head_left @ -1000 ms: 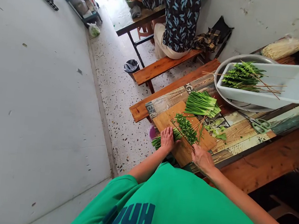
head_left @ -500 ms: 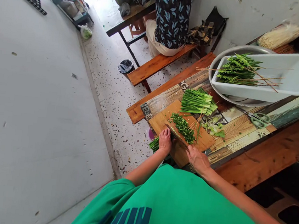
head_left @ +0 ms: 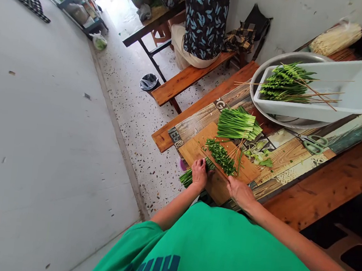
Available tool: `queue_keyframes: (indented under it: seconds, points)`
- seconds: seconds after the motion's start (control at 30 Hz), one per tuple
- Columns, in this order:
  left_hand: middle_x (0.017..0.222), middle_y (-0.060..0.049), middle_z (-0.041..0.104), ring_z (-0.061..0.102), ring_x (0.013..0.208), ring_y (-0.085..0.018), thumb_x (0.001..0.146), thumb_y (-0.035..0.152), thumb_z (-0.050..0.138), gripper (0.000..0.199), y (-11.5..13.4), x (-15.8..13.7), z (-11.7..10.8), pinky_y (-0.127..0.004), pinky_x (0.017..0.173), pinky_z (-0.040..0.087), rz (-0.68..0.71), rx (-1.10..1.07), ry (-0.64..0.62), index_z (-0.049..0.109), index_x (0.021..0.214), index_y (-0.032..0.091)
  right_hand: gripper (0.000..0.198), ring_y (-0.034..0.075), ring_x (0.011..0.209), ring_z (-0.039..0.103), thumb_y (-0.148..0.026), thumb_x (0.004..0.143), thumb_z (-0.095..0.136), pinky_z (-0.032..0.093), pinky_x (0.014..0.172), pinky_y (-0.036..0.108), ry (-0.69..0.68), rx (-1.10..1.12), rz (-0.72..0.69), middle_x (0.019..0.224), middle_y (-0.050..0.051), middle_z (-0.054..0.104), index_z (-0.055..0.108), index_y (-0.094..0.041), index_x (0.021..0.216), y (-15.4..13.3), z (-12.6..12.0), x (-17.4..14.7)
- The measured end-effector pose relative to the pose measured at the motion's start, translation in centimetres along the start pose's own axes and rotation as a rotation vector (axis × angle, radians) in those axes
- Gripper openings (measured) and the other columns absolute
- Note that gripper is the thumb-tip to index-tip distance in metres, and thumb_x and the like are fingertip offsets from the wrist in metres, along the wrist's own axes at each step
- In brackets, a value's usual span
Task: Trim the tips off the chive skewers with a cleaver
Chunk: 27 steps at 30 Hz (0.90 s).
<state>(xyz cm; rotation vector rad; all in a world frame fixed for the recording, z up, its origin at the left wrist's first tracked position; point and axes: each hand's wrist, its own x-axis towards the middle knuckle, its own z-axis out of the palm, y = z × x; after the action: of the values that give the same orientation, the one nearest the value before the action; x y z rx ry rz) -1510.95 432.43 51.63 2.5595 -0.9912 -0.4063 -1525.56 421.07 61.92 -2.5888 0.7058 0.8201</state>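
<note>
My left hand [head_left: 199, 172] is closed over a bunch of green chives [head_left: 186, 178], pressing it on the wooden cutting board [head_left: 251, 169]. The stalks stick out past the board's left side, and their cut ends show just beyond my fingers. My right hand [head_left: 240, 192] grips the handle of a knife [head_left: 220, 170], whose blade is seen nearly edge-on beside the cut ends. Along the far side of the blade lies a heap of chopped chives [head_left: 220, 155]. Skewered chives [head_left: 236, 124] rest at the board's far edge, their thin sticks pointing toward me.
A white tray [head_left: 341, 90] with skewered green vegetables [head_left: 286, 84] sits on a metal basin [head_left: 262, 70]. Scissors [head_left: 314, 143] and leaf scraps [head_left: 260, 152] lie on the patterned table. A co-worker [head_left: 206, 21] sits on a bench beyond, near a waste bin [head_left: 149, 81].
The knife blade has shifted slightly off my left fingers, and the chives' cut ends now show. The view has moved a little; the co-worker's hand has left the bowl area.
</note>
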Motion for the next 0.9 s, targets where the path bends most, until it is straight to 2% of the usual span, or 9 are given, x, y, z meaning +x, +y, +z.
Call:
queue_keyframes:
  seconds: [0.23, 0.5, 0.63, 0.73, 0.9]
  points:
    - [0.127, -0.015, 0.055, 0.046, 0.119, -0.030, 0.084, 0.041, 0.065, 0.058, -0.7, 0.7, -0.8, -0.043, 0.102, 0.036, -0.022, -0.017, -0.040, 0.050, 0.135, 0.018, 0.029, 0.020, 0.084, 0.068, -0.032, 0.100, 0.030, 0.035, 0.063, 0.027, 0.044, 0.054, 0.031, 0.096, 0.012, 0.071, 0.054, -0.018, 0.109, -1.6, -1.4, 3.5]
    - [0.130, -0.014, 0.053, 0.046, 0.120, -0.029, 0.084, 0.047, 0.064, 0.059, -0.4, 0.8, -2.1, -0.040, 0.099, 0.039, -0.029, 0.061, -0.103, 0.048, 0.135, 0.021, 0.032, 0.020, 0.085, 0.067, -0.033, 0.099, 0.032, 0.034, 0.063, 0.027, 0.131, 0.110, 0.085, 0.094, 0.011, 0.072, 0.058, -0.017, 0.108, -0.2, -1.9, 3.6]
    - [0.126, -0.016, 0.054, 0.048, 0.118, -0.030, 0.076, 0.048, 0.071, 0.077, 0.2, 1.0, -2.6, -0.040, 0.096, 0.041, -0.067, 0.085, -0.107, 0.042, 0.140, 0.018, 0.032, 0.020, 0.083, 0.067, -0.034, 0.098, 0.033, 0.032, 0.061, 0.027, 0.141, 0.090, 0.096, 0.095, 0.012, 0.072, 0.059, -0.018, 0.109, 0.6, -2.9, 3.8]
    - [0.119, -0.015, 0.056, 0.051, 0.114, -0.029, 0.068, 0.048, 0.075, 0.085, 0.3, 1.3, -3.4, -0.038, 0.095, 0.042, -0.137, 0.029, -0.045, 0.042, 0.140, 0.018, 0.032, 0.019, 0.080, 0.066, -0.035, 0.097, 0.034, 0.030, 0.059, 0.027, 0.158, 0.090, 0.069, 0.094, 0.011, 0.072, 0.060, -0.019, 0.107, 1.4, -3.2, 3.7]
    - [0.111, -0.013, 0.060, 0.057, 0.109, -0.027, 0.066, 0.047, 0.073, 0.074, -2.2, 1.3, -5.9, -0.035, 0.096, 0.044, -0.364, -0.127, 0.095, 0.051, 0.130, 0.017, 0.031, 0.017, 0.068, 0.060, -0.036, 0.093, 0.037, 0.029, 0.058, 0.026, 0.203, 0.174, 0.026, 0.078, 0.007, 0.069, 0.062, -0.019, 0.097, 2.8, -3.9, 3.0]
